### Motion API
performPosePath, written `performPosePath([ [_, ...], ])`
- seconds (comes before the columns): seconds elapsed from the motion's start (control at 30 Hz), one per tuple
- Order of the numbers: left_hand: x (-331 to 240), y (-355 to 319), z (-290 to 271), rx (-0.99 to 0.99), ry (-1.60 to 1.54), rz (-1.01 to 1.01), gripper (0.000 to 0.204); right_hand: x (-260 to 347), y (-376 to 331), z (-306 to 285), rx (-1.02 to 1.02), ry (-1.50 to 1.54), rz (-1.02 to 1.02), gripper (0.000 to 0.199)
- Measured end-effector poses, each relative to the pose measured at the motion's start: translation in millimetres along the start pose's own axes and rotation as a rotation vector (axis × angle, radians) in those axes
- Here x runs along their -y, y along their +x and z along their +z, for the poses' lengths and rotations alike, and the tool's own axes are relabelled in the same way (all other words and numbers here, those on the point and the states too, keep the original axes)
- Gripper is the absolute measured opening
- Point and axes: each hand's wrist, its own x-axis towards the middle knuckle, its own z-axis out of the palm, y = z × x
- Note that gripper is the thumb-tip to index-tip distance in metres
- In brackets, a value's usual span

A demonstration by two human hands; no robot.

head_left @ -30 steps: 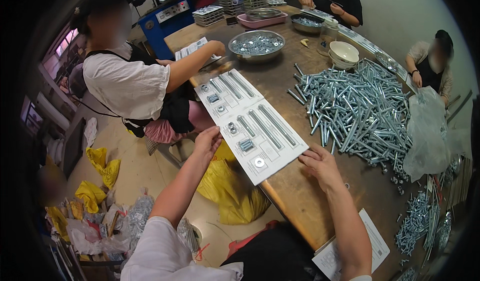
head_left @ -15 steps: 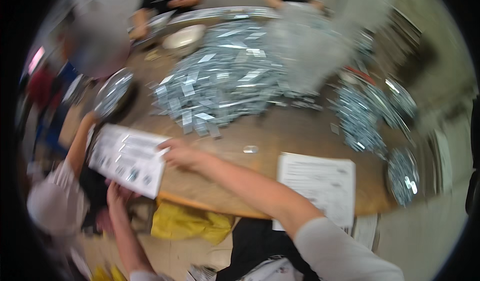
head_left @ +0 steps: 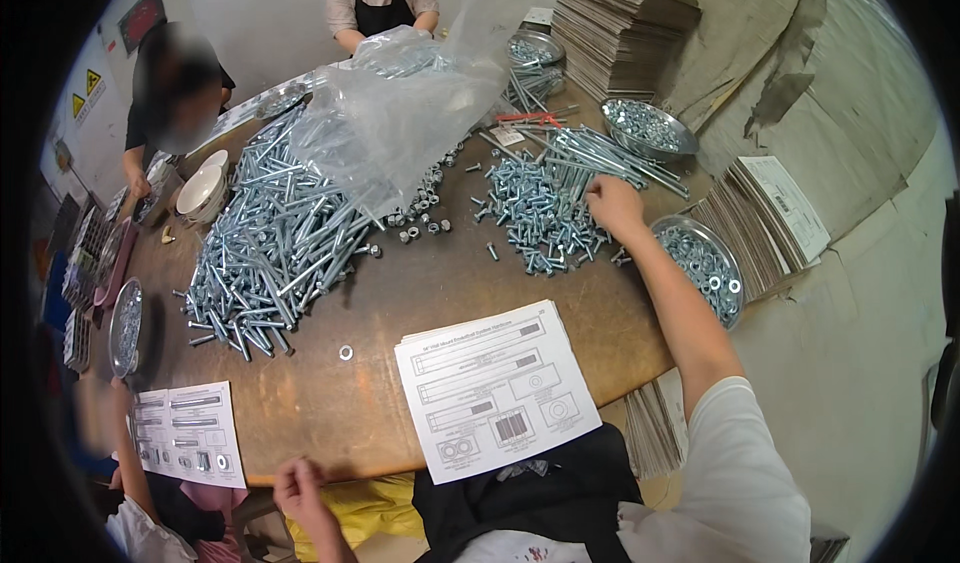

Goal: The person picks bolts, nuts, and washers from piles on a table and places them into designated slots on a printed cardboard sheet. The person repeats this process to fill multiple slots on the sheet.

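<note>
My right hand [head_left: 613, 206] reaches to the right, its fingers bent together at the ends of the long metal bolts [head_left: 625, 161], above a heap of short bolts [head_left: 540, 208]. What it grips, if anything, is hidden. Low at the table's front edge, my left hand [head_left: 303, 493] is closed with curled fingers, and nothing shows in it. Between my arms lies a stack of printed sheets [head_left: 500, 393] with drawings of hardware, partly over the edge. A similar printed sheet [head_left: 185, 433], with metal parts on it, lies before a co-worker at the left.
A large heap of long bolts [head_left: 270, 253] fills the table's middle, with a clear plastic bag [head_left: 400, 113] over its far side. Metal bowls of washers [head_left: 700, 263] and small parts [head_left: 650, 128] stand right, near cardboard stacks [head_left: 620, 28]. A lone washer [head_left: 346, 353] lies in front.
The right hand has let go of a printed sheet at the left and moved over to the bolts at the right. The left hand has drawn back and closed. The view has swung.
</note>
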Motion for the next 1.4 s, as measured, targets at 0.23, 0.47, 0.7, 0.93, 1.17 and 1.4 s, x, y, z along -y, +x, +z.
performPosePath([
  [0.23,-36.6,-19.3,115.3,0.362,-0.103,-0.116,0.008,-33.1,48.0,20.1,0.402,0.145,0.308,0.045],
  [0.47,-38.8,-20.5,146.7,0.48,-0.172,-0.181,0.01,-6.8,53.3,28.3,0.337,0.466,0.621,0.024],
  [0.7,-35.4,-17.6,123.4,0.424,-0.17,-0.233,0.014,-47.8,55.5,-1.6,0.643,1.041,0.64,0.01],
  [0.93,-48.3,24.2,155.0,0.614,-0.094,-0.237,0.022,93.5,-146.1,-35.6,0.809,1.422,0.154,0.014],
  [1.17,-26.4,58.3,153.1,0.565,0.124,-0.155,0.025,169.0,-193.2,-9.8,0.841,1.194,-0.035,0.019],
  [1.4,-25.7,57.6,151.2,0.718,0.355,0.049,0.028,162.1,-196.1,15.4,0.831,1.188,0.14,0.018],
])
